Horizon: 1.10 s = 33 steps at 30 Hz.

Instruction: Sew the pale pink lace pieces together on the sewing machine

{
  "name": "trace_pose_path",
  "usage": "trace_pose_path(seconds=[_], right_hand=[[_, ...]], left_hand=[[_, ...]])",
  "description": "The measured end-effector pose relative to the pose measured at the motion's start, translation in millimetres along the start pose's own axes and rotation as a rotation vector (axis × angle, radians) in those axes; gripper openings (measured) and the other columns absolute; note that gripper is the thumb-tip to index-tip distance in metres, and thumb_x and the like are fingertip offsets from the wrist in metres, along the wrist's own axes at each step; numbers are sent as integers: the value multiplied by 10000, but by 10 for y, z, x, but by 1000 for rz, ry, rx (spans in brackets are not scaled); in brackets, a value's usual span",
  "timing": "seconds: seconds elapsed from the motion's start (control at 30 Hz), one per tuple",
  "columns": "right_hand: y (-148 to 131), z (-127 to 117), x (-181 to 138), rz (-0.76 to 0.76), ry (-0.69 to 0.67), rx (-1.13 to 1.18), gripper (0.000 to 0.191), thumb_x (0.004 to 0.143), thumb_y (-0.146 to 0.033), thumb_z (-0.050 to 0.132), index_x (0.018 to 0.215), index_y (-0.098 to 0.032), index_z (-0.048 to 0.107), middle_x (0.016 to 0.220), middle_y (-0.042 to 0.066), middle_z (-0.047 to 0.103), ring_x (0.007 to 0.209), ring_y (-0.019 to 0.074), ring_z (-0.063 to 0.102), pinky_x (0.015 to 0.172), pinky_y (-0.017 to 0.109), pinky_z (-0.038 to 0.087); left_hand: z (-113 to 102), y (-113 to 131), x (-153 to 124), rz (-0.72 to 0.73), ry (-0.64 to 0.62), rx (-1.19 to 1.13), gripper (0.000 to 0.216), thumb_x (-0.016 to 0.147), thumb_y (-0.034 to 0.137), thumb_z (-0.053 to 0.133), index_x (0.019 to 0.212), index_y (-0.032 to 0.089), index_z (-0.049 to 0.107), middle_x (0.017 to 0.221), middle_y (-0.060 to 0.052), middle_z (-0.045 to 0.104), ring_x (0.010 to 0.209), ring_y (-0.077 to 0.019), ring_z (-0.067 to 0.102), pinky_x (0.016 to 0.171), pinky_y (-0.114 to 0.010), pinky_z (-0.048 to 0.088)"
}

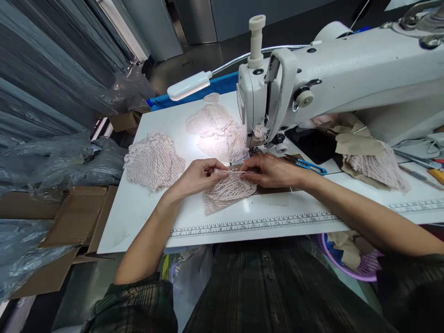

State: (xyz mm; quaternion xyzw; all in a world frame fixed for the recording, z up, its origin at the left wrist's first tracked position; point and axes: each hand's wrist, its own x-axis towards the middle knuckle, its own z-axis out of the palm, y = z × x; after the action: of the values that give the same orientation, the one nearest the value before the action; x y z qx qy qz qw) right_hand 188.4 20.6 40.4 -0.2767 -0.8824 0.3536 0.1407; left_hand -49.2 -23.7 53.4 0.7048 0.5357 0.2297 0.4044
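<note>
1. Grey plastic sheeting [52, 157] crumpled at far left over flattened cardboard boxes [79, 217]; whatever lies beneath it hidden.
2. Pale pink lace heap [154, 159] on the white table [138, 208], left of the hands and well apart from them.
3. White gooseneck lamp [189, 85] over the table's far edge. Below it a second lace pile [215, 127], washed out by glare, its pattern hard to make out.
4. Left hand [199, 175]: thumb and fingers pinched together on the top edge of the lace piece [227, 189], fingertips partly hidden in the fabric.
5. Lace piece flat on the table between both hands, just in front of the needle area, lower edge near the printed ruler [253, 224] along the table front. Numerals there rising toward the right, mostly too small to read.
6. Right hand [272, 170]: clamped on the same top edge, fingertips close to those of the left.
7. White sewing machine [333, 78] behind the hands, needle hidden behind the right hand, right end cut off by the frame.
8. Blue-handled snips [310, 166] just beside the right wrist, blades hidden behind the hand.
9. More lace on brown paper [378, 169] at right; purple basket [350, 268] below the table, half hidden by the right forearm.
</note>
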Motion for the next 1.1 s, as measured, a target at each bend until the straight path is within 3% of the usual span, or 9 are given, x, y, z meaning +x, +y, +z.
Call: trace_pose_path(seconds=[0.13,0.3,0.43,0.57,0.7,0.83,0.93,1.03,1.1], right_hand=[[-75,-2,-58,107,26,120,205,895,-326,575,864,-147,672,630,-20,565,582,104,475,601,246,334],[-79,53,-62,123,21,263,282,903,-386,547,863,-148,693,618,-25,513,582,108,435,570,247,325],[43,58,-89,74,-37,310,300,929,-387,507,915,-168,712,698,-6,586,642,121,489,602,249,369],[194,70,-124,211,-11,410,315,870,-462,596,931,-183,729,726,6,639,643,135,519,587,263,383],[200,144,-126,322,122,528,311,826,-471,652,875,-167,696,748,28,646,659,146,541,582,271,393],[53,275,-58,201,272,611,240,867,-402,589,827,-166,586,689,-1,540,622,125,469,560,266,363],[-59,385,14,187,322,645,128,874,-282,535,793,-185,513,682,-15,504,596,112,423,543,257,335],[-187,446,-63,353,254,729,158,837,-165,504,702,-203,431,602,-31,472,556,107,415,542,251,334],[-316,426,-262,426,74,837,200,825,-163,512,661,-208,407,555,-38,458,521,101,405,518,241,326]], left_hand=[[57,-75,3,-45,43,-118,286,826,428,698,854,145,668,590,17,541,477,-68,434,447,-201,324],[249,-58,31,78,75,-209,460,690,393,832,1056,172,661,964,-62,683,769,-128,611,641,-226,476],[334,-60,43,99,84,-202,279,771,398,769,915,164,721,865,-60,703,788,-149,631,699,-258,494],[312,-106,30,99,74,-143,217,819,368,724,887,163,734,832,-60,690,750,-141,616,678,-260,474],[296,-107,12,151,51,-79,200,841,364,692,869,166,712,794,-36,650,703,-119,565,643,-244,441],[349,-63,6,174,-16,-9,204,874,358,631,839,162,673,718,-14,621,620,-104,510,584,-234,406],[357,-77,18,324,-47,92,159,888,309,590,845,175,664,777,-39,658,688,-132,568,647,-267,444],[253,-149,23,430,-114,192,136,891,280,566,853,198,667,796,-52,670,742,-156,597,703,-302,476],[142,-201,19,401,-102,222,148,887,286,565,830,201,672,748,-45,652,690,-147,580,644,-282,469]])
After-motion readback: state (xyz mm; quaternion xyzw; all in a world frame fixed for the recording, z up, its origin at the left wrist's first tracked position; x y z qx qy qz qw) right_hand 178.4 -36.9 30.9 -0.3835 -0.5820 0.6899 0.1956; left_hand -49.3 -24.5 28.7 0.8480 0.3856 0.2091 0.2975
